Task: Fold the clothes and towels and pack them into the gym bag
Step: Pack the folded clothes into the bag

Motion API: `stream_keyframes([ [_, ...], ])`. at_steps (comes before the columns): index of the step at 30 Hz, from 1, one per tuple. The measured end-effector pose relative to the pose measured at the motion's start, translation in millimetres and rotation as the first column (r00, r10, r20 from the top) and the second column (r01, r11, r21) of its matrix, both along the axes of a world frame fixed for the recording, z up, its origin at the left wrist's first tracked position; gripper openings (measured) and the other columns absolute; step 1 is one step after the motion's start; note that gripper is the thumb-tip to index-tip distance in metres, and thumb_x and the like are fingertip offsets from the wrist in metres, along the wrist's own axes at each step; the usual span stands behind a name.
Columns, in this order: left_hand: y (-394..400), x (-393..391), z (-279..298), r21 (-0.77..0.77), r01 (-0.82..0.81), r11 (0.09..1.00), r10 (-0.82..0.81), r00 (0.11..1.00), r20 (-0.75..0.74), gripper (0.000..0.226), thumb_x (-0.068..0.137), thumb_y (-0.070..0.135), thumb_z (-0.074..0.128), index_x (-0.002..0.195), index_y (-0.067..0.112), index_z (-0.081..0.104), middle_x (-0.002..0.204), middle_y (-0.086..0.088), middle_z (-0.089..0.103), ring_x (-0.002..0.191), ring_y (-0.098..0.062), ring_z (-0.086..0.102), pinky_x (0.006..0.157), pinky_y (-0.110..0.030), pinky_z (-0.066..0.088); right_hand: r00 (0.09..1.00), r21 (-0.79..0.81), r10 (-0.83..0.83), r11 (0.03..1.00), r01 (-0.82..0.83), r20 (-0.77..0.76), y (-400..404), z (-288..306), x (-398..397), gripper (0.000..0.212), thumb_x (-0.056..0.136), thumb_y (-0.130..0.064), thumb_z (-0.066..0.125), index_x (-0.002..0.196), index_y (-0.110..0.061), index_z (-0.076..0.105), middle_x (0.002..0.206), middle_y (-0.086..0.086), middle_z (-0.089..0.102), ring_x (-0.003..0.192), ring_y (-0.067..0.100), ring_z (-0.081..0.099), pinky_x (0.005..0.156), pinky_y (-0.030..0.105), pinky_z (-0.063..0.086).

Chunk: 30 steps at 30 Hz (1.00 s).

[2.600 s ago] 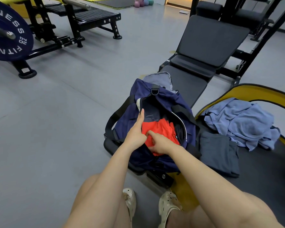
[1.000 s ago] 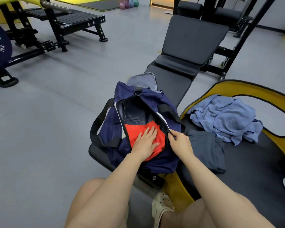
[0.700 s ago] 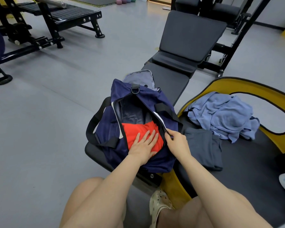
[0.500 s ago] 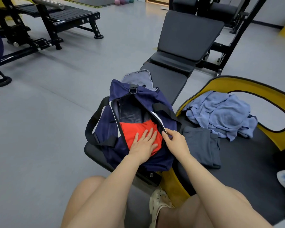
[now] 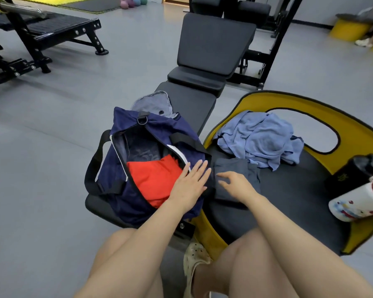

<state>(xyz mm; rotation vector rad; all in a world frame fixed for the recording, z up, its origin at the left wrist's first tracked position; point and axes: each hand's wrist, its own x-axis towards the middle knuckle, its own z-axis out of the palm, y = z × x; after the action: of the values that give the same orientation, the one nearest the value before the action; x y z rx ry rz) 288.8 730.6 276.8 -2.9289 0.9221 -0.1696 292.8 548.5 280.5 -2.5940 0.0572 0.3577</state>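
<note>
Neither of our hands is gripping anything: our left hand (image 5: 190, 186) is lying flat with fingers straight across the near rim of the gym bag (image 5: 116, 168), and our right hand (image 5: 235, 186) is hovering or resting with fingers loosely spread on the folded grey garment (image 5: 235, 168), pinching nothing that we can see. We are finding the red garment (image 5: 155, 181) already sitting inside the open bag, the grey piece lying just beside the bag on the black mat (image 5: 289, 201), and the blue towel (image 5: 256, 138) heaped unfolded behind it. We are judging the grey piece to be light, soft and floppy, so it is likely to be sagging and unfolding if lifted by one corner; we are thinking both hands should be sliding under its two short sides and carrying it flat. We are seeing the bag's mouth gaping wide, with room on top of the red garment and deeper toward the far end. We are noting the bag's zip edge and strap (image 5: 95, 160) as places where cloth could be catching, and the bottle (image 5: 357, 201) lying near on the mat's right side, well apart from the path.
</note>
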Motion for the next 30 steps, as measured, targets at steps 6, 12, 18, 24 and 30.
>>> stream_keyframes([
  [6,-52,5,-41,0.168,0.177,0.97,-0.151,0.976,-0.157,0.061,0.101,0.013,0.038,0.151,0.006,0.004,0.159,-0.012,0.004,0.147,-0.026,0.004,0.118,-0.038,-0.002,0.971,-0.239,0.191,0.945,-0.222,-0.147,-52,-18,-3,0.048,0.094,-0.028,0.059,0.14,-0.023,0.048,0.151,-0.004,0.037,0.137,0.017,0.035,0.11,0.031,0.031],
  [12,-85,9,-69,0.183,0.151,0.972,-0.085,0.942,-0.326,0.062,0.101,0.015,0.038,0.151,0.008,0.004,0.159,-0.012,0.005,0.146,-0.026,0.007,0.118,-0.038,0.005,0.915,-0.364,0.285,0.851,-0.379,-0.287,-77,-45,-5,0.078,0.089,-0.037,0.063,0.152,-0.028,0.019,0.161,-0.006,0.007,0.148,0.016,0.005,0.118,0.043,0.013],
  [18,-101,14,-83,0.109,0.06,0.992,-0.015,0.929,-0.371,0.064,0.101,0.024,0.041,0.152,0.013,0.005,0.16,-0.006,-0.002,0.147,-0.022,-0.002,0.118,-0.037,0.005,0.919,-0.378,0.347,0.838,-0.393,-0.186,-90,-60,-7,0.075,0.09,-0.01,0.059,0.152,-0.024,0.019,0.16,-0.003,0.012,0.146,0.019,0.008,0.115,0.038,0.026],
  [24,-101,21,-81,-0.135,-0.002,0.991,-0.045,0.937,-0.346,0.055,0.094,0.01,0.049,0.145,0.013,0.027,0.155,-0.003,0.022,0.143,-0.018,0.018,0.109,-0.031,0.024,0.974,-0.286,0.224,0.933,-0.22,-0.021,-85,-59,-5,0.057,0.086,0.001,0.049,0.14,-0.018,0.044,0.142,0.001,0.045,0.127,0.024,0.044,0.099,0.034,0.041],
  [30,-96,21,-68,-0.352,-0.155,0.923,-0.018,0.896,-0.443,0.023,0.094,0.018,0.051,0.117,0.014,0.052,0.118,-0.005,0.056,0.112,-0.026,0.051,0.088,-0.035,0.04,0.992,-0.212,0.122,0.97,-0.123,-0.022,-86,-46,-12,0.042,0.086,-0.017,0.053,0.128,-0.024,0.053,0.124,-0.004,0.056,0.111,0.022,0.054,0.086,0.031,0.039],
])
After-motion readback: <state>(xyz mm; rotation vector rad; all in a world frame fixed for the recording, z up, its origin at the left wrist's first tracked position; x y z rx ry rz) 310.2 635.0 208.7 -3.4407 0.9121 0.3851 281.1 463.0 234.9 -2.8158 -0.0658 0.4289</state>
